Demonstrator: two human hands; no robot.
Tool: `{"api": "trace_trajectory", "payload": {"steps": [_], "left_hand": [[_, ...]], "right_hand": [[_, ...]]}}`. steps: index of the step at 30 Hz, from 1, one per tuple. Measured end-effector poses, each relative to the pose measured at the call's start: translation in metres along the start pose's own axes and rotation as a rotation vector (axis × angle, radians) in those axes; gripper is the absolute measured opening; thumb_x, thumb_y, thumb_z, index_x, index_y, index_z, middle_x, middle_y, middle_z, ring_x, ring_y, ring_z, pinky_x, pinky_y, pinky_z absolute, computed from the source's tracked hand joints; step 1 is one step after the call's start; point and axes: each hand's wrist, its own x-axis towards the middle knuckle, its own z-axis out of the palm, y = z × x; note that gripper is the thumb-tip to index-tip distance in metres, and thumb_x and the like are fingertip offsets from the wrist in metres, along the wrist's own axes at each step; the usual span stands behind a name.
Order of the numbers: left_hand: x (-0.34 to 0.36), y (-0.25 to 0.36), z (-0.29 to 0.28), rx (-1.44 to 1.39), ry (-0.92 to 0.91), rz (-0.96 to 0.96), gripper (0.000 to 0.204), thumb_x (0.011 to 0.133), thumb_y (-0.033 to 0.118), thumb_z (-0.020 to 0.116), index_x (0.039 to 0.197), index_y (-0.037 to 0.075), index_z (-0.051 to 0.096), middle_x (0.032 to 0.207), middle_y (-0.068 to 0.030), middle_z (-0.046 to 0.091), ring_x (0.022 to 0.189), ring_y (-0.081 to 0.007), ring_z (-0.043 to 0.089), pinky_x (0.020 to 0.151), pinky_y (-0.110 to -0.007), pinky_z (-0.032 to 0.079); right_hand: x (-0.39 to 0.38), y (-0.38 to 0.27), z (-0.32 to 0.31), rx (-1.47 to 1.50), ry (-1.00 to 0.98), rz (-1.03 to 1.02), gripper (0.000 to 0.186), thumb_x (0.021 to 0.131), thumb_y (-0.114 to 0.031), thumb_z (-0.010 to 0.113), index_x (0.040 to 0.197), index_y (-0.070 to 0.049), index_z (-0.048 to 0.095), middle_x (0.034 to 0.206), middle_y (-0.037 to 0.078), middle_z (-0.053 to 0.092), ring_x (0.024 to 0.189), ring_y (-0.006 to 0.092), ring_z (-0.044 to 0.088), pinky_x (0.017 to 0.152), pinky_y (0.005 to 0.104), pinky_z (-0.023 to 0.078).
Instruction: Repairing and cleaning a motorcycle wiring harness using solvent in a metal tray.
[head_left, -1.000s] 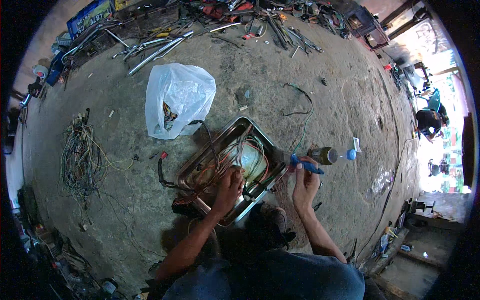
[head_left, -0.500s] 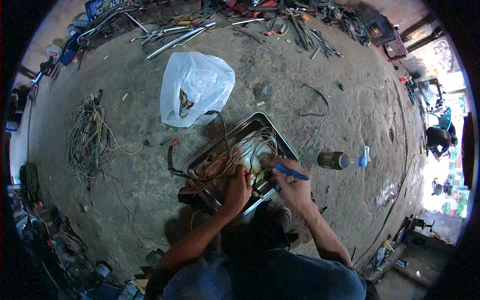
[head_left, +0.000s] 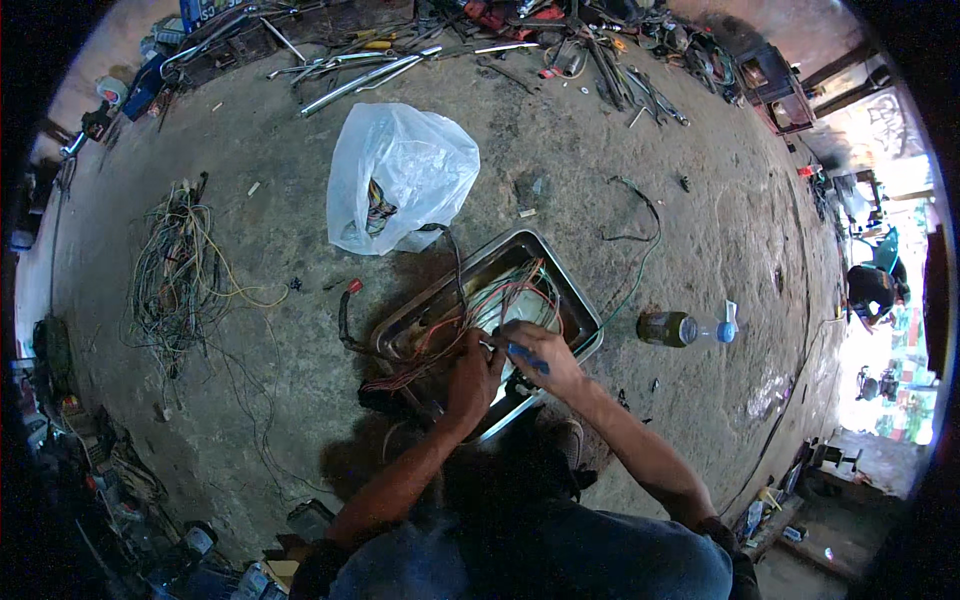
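A metal tray (head_left: 590,350) stands tilted across the floor just in front of me, with a bunch of thin coloured wires (head_left: 525,283) inside. My left hand (head_left: 470,388) is closed over the wires in the tray, its fingertips pinching at them. Close against it, my right hand (head_left: 552,362) grips a blue-handled tool (head_left: 527,358). The tool's working end is hidden between the two hands, so its kind does not show. A pale patch of the tray's contents lies under the wires. Some reddish wires (head_left: 395,382) hang over the tray's left edge.
A white plastic bag (head_left: 425,165) holding wires lies beyond the tray. On the left is a tangled wire bundle (head_left: 175,285); on the right, a bottle of yellowish liquid (head_left: 668,328) lies on its side. Wrenches (head_left: 370,80) and other tools line the far edge.
My right hand has come left and down with the blue-handled tool, from the tray's right side to my left hand. The tool's handle now angles along my fingers.
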Motion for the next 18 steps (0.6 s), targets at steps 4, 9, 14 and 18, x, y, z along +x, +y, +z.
{"api": "trace_trajectory", "payload": {"steps": [4,9,14,18], "left_hand": [[-0.003,0.000,-0.002,-0.070,-0.009,0.009,0.051,0.105,0.025,0.068,0.144,0.013,0.038,0.088,-0.0195,0.070,0.081,-0.0451,0.073,0.064,-0.054,0.053],[0.002,0.009,-0.014,-0.064,-0.107,0.010,0.065,0.104,0.024,0.069,0.158,0.015,0.034,0.119,-0.0261,0.071,0.099,-0.0491,0.071,0.081,-0.055,0.056],[0.019,0.007,-0.026,-0.077,-0.287,-0.002,0.056,0.102,0.015,0.068,0.154,0.012,0.045,0.131,-0.0292,0.064,0.104,-0.0472,0.068,0.090,-0.050,0.053],[0.029,0.002,-0.030,-0.141,-0.349,0.080,0.054,0.102,0.012,0.067,0.153,0.014,0.047,0.123,-0.0298,0.066,0.100,-0.0470,0.069,0.088,-0.051,0.053]], "right_hand": [[0.006,0.005,0.000,-0.057,0.368,0.159,0.033,0.090,-0.002,0.072,0.122,-0.005,0.071,0.123,0.017,0.068,0.116,0.0390,0.068,0.098,0.0457,0.058],[0.009,0.008,-0.001,-0.126,0.117,0.008,0.035,0.087,-0.005,0.073,0.123,-0.006,0.071,0.123,0.017,0.067,0.113,0.0398,0.069,0.097,0.0462,0.058],[0.003,0.008,-0.004,-0.071,0.170,0.003,0.035,0.087,-0.006,0.069,0.121,-0.005,0.073,0.127,0.016,0.068,0.118,0.0383,0.068,0.100,0.0432,0.057],[-0.008,0.014,-0.002,-0.225,0.140,-0.006,0.035,0.085,-0.006,0.066,0.119,-0.006,0.074,0.120,0.014,0.070,0.116,0.0347,0.069,0.099,0.0432,0.057]]}}
